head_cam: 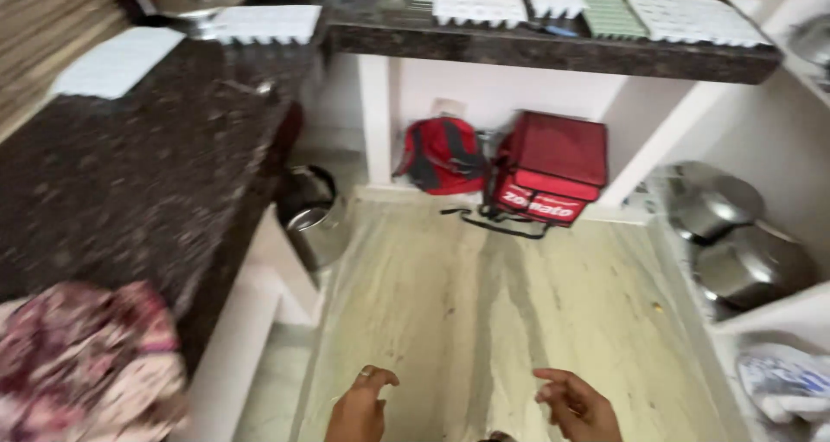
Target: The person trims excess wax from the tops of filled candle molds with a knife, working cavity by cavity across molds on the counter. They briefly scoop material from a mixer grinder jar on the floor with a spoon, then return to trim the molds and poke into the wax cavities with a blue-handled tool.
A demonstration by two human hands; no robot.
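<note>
Left fingers: I'm curling them loosely inward on my left hand [359, 407], thumb tip nearly meeting the forefinger, gripping nothing.
Right fingers: I'm letting them hang half bent on my right hand [577, 404], slightly spread, also holding nothing.
Under my hands: both are hovering low over the pale streaked stone floor [484, 304], apart from each other.
Nearest thing: a flowered cloth [82, 364] is lying on the near end of the dark granite counter [130, 174], left of my left hand and not touching it.
Ahead: a red box-shaped delivery bag [550, 167] and a red backpack [443, 154] are sitting side by side under the far counter, well away from my fingers.
Right side: steel pots [735, 235] are resting on a white shelf.
Far counter: white trays [553, 1] are lying in a row.
</note>
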